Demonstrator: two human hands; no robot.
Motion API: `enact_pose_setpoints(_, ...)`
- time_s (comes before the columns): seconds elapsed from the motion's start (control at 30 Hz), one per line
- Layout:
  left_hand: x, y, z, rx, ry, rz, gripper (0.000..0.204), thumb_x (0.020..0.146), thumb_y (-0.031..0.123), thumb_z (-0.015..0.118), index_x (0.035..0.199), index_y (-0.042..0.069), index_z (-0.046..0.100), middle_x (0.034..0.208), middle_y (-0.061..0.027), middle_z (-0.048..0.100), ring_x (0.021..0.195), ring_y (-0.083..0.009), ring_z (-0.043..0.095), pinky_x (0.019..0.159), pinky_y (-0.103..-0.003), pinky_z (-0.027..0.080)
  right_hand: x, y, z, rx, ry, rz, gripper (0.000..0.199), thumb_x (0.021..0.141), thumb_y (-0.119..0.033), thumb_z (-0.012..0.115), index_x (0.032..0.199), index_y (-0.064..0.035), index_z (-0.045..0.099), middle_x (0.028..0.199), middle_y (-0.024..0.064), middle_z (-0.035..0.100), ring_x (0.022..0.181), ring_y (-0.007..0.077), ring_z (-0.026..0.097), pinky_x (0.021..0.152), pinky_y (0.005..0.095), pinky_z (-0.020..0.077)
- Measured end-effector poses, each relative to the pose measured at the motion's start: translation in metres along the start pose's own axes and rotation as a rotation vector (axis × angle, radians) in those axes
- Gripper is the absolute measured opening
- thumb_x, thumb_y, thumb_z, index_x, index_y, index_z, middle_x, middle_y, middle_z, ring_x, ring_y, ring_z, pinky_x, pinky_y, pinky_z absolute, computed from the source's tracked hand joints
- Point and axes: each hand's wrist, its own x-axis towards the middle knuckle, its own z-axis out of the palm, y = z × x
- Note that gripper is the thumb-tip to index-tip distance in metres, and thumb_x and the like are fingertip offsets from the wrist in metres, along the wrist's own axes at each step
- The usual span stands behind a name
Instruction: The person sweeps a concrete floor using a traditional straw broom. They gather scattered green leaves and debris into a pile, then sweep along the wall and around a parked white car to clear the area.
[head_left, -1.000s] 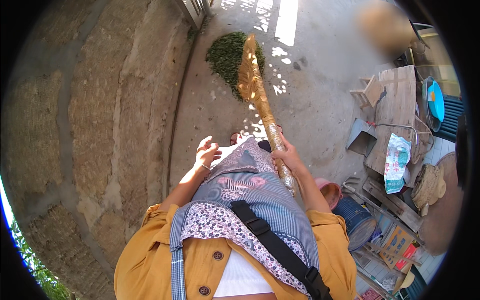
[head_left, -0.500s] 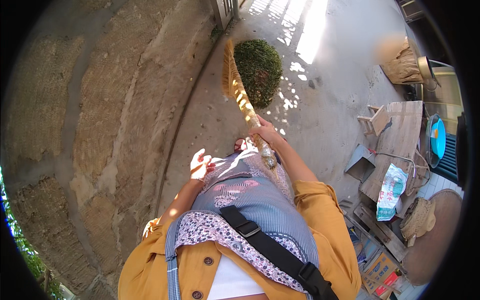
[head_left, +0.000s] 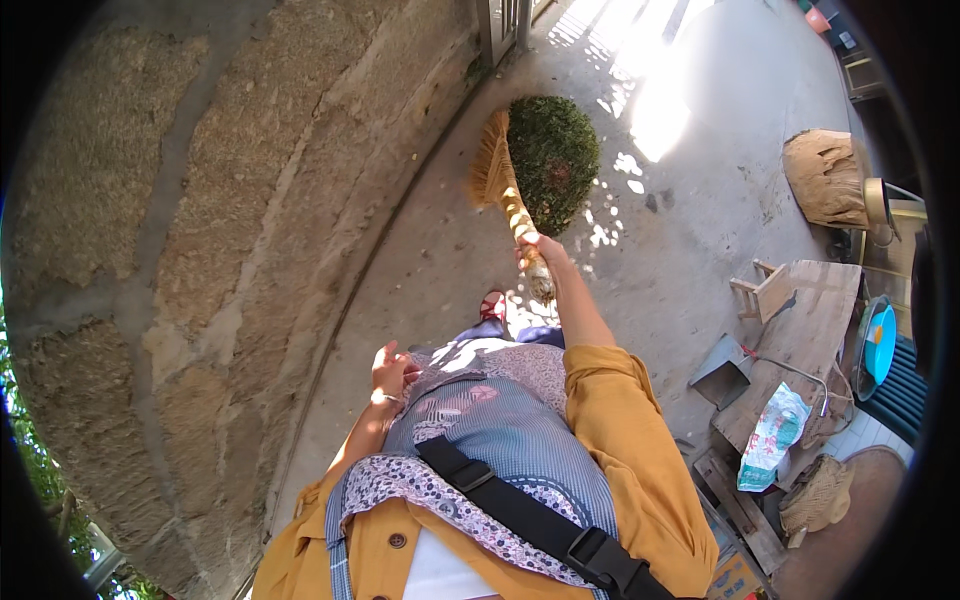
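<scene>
My right hand (head_left: 541,252) is wrapped round the thick bound handle of a straw broom (head_left: 516,212). The broom slants forward and left, its fanned bristles (head_left: 491,165) beside the left edge of a round heap of green leaves (head_left: 553,160). Whether the bristles press on the ground I cannot tell. Near my apron (head_left: 490,400), my left hand (head_left: 392,372) hangs with nothing in it, its fingers loosely bent and apart. A red shoe (head_left: 492,305) shows below the broom handle.
A rough stone wall (head_left: 230,230) runs along the left, with a metal gate (head_left: 500,30) at its far end. To the right are a small wooden stool (head_left: 764,290), a wooden board (head_left: 815,310), a metal dustpan (head_left: 720,372), a plastic sack (head_left: 774,437) and a straw hat (head_left: 817,494).
My right hand and the broom have moved forward, away from my body, and the bristles have swung nearer the heap's left side. My left hand has drawn its fingers in a little.
</scene>
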Motion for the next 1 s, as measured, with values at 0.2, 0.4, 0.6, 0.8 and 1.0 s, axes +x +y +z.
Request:
enact_pose_setpoints(0.2,0.007,0.01,0.03,0.03,-0.096,0.072,0.058,0.081,0.009,0.058,0.132,0.003,0.03,0.09,-0.0088,0.054,0.066,-0.016,0.058,0.053,-0.025,0.049,-0.069,0.018,-0.001,-0.176,0.182,-0.127,0.035,0.069,0.001,0.06,0.102,-0.0086,0.054,0.061,0.0053,0.052,0.047,0.0161,0.053,0.039,0.0313,0.0458)
enact_pose_setpoints(0.4,0.02,0.014,0.047,0.065,-0.173,0.062,0.057,0.08,0.002,0.056,0.132,0.003,0.031,0.089,-0.0082,0.056,0.067,-0.0197,0.06,0.052,-0.026,0.051,-0.11,0.019,0.004,-0.355,0.182,-0.161,0.032,0.069,0.002,0.061,0.1,-0.0052,0.057,0.061,0.0067,0.054,0.047,0.016,0.054,0.038,0.029,0.0443)
enact_pose_setpoints(0.6,0.014,0.009,0.065,0.116,-0.172,0.063,0.051,0.082,-0.002,0.053,0.129,0.007,0.034,0.083,-0.0089,0.056,0.057,-0.0141,0.057,0.045,-0.026,0.05,-0.151,0.033,-0.004,-0.382,0.198,-0.135,0.052,0.071,-0.001,0.058,0.121,-0.0105,0.049,0.068,0.0089,0.055,0.048,0.0148,0.054,0.037,0.0274,0.0452)
enact_pose_setpoints(0.8,0.032,-0.008,0.059,0.106,-0.227,0.065,0.049,0.082,0.003,0.055,0.127,0.007,0.036,0.082,-0.0093,0.056,0.056,-0.0148,0.057,0.045,-0.027,0.05,-0.219,0.047,-0.012,-0.338,0.189,-0.168,0.062,0.071,0.001,0.058,0.129,-0.0109,0.042,0.064,0.0077,0.054,0.047,0.0143,0.053,0.038,0.0269,0.0448)
enact_pose_setpoints(1.0,0.018,0.006,0.082,0.176,-0.288,0.046,0.05,0.082,0.003,0.054,0.128,0.006,0.034,0.093,-0.0131,0.054,0.06,-0.0166,0.058,0.049,-0.027,0.051,-0.266,0.065,-0.023,-0.031,0.193,-0.111,0.07,0.071,0.001,0.058,0.135,-0.013,0.033,0.067,0.0082,0.055,0.049,0.0144,0.053,0.039,0.0263,0.0455)
